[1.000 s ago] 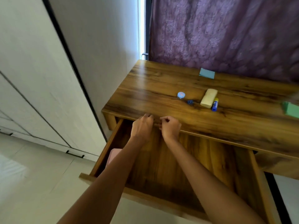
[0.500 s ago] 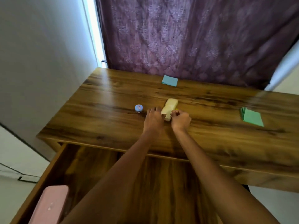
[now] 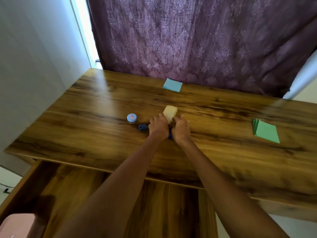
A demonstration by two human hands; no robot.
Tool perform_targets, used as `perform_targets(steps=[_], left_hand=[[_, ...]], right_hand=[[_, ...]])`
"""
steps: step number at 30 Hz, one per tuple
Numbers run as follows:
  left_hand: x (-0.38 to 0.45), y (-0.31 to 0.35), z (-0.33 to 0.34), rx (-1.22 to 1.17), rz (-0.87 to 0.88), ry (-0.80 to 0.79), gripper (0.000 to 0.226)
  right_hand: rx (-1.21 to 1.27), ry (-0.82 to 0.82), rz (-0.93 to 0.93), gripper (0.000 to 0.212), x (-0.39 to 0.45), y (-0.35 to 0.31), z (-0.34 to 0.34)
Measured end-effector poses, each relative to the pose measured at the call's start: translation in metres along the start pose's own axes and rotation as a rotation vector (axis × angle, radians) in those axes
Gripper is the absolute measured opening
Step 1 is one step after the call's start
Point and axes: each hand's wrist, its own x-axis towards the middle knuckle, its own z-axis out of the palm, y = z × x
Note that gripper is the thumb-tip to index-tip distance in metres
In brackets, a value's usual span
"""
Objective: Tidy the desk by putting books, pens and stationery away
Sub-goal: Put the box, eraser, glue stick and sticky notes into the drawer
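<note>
A cream rectangular block (image 3: 170, 112) lies mid-desk, and the fingers of my left hand (image 3: 158, 127) are closed against its near left side. My right hand (image 3: 181, 128) is curled just right of the block over a glue stick, of which only the blue end (image 3: 170, 135) shows between my wrists. Left of my hands sit a small blue sharpener (image 3: 142, 126) and a little blue-lidded jar (image 3: 131, 118). A light blue sticky-note pad (image 3: 172, 85) lies at the desk's far edge. A green pad (image 3: 265, 131) lies at the right.
The wooden desk (image 3: 85, 117) stands against a purple curtain (image 3: 197, 40), with a white wall on the left. Below the front edge the drawer (image 3: 82, 191) is pulled open. A pink case (image 3: 18, 225) lies in its near left corner.
Both hands left the drawer front and reached onto the desk to the cream block and glue stick. My view swung up and right, then closer.
</note>
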Motion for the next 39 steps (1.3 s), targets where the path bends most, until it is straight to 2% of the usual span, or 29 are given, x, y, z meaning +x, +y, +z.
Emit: perform_targets(steps=[5,8,11,15,19,22,25,29,33,35,37,39], left_hand=[[0.01,0.004,0.0,-0.17,-0.128,0.011,0.059],[0.01,0.0,-0.001,-0.248,-0.139,0.052,0.062],[0.004,-0.002,-0.003,-0.358,-0.111,0.133,0.062],[-0.01,-0.006,-0.015,-0.481,-0.038,0.239,0.062],[-0.034,-0.022,-0.029,-0.618,0.043,0.306,0.056],[-0.061,-0.046,-0.043,-0.701,0.075,0.327,0.055],[-0.09,-0.075,-0.057,-0.733,0.068,0.359,0.058],[-0.129,-0.122,-0.075,-0.711,0.016,0.399,0.06],[-0.164,-0.187,-0.093,-0.735,-0.023,0.444,0.044],[-0.177,-0.216,-0.1,-0.751,-0.051,0.472,0.032],[-0.187,-0.242,-0.108,-0.76,-0.102,0.528,0.029],[-0.194,-0.263,-0.116,-0.756,-0.161,0.586,0.029]], right_hand=[[0.091,-0.009,-0.004,0.04,0.007,0.004,0.008],[0.17,0.02,0.008,0.038,0.006,0.006,0.013],[0.284,0.098,-0.015,0.034,-0.005,-0.005,0.004],[0.484,0.22,0.048,0.032,-0.023,-0.028,-0.01],[0.644,0.258,0.136,0.044,-0.039,-0.05,-0.013],[0.705,0.169,0.203,0.047,-0.057,-0.068,-0.008],[0.812,0.01,0.185,0.028,-0.081,-0.088,0.003],[0.817,-0.144,0.111,0.02,-0.123,-0.124,0.026],[0.809,-0.247,0.133,0.014,-0.16,-0.154,0.053],[0.817,-0.338,0.147,0.017,-0.177,-0.165,0.063],[0.846,-0.519,0.186,0.029,-0.196,-0.176,0.071],[0.738,-0.683,0.227,0.034,-0.212,-0.185,0.076]])
